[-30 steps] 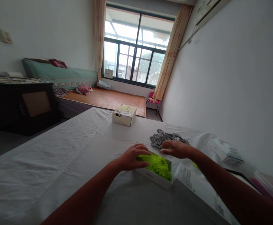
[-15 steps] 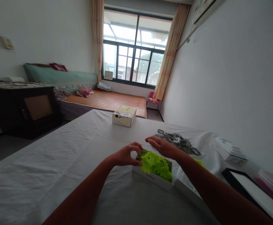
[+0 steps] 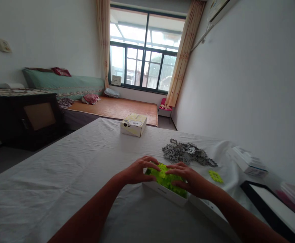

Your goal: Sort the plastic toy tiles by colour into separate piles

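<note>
A shallow white box (image 3: 165,195) lies on the white-sheeted table in front of me, filled with bright green toothed pieces (image 3: 162,178). My left hand (image 3: 137,170) rests on the box's left end, fingers spread over the green pieces. My right hand (image 3: 190,179) lies flat on top of the pieces at the right end. Neither hand visibly grips a piece. One loose green piece (image 3: 215,176) lies on the sheet to the right. Behind the box sits a heap of grey toothed pieces (image 3: 185,153).
A yellow-white carton (image 3: 133,124) stands farther back on the table (image 3: 61,168). A white box (image 3: 248,161) and a black-framed board (image 3: 271,209) lie at the right. Beyond are a dark cabinet (image 3: 23,118), a bed with a mat and a window.
My right hand came back from the grey heap and settled onto the green pieces. My left hand opened from a pinch and lies spread on the box's left end.
</note>
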The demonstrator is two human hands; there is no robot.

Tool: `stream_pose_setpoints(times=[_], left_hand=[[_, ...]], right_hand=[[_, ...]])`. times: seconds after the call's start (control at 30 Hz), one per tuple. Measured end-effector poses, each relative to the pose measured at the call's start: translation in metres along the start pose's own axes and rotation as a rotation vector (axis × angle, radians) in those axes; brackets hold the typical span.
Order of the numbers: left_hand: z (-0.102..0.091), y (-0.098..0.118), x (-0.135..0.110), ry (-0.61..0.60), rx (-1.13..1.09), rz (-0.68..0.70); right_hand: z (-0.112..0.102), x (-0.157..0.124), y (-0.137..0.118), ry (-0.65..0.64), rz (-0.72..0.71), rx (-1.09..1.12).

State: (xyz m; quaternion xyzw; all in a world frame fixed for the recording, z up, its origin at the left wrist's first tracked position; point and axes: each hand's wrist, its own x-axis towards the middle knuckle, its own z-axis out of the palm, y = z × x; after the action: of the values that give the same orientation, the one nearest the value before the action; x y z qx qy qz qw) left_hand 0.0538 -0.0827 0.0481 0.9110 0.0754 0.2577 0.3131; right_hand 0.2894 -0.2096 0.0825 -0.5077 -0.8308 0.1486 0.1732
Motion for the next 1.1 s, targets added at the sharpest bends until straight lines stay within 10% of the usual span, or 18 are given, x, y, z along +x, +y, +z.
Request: stream_pose_setpoints(times=[0.5, 0.73, 1.1], left_hand=[[0.005, -0.007, -0.003, 0.133, 0.058, -0.134], [0.004, 0.0, 0.001, 0.084, 0.072, -0.054], [0.01, -0.004, 0.0, 0.135, 0.251, -0.121]], right_hand=[[0.014, 0.033, -0.001, 0.13, -0.012, -0.042], [0.009, 0.027, 0.01, 0.428, 0.193, 0.002], [0.005, 0.019, -0.001, 0.201, 0.06, -0.009]])
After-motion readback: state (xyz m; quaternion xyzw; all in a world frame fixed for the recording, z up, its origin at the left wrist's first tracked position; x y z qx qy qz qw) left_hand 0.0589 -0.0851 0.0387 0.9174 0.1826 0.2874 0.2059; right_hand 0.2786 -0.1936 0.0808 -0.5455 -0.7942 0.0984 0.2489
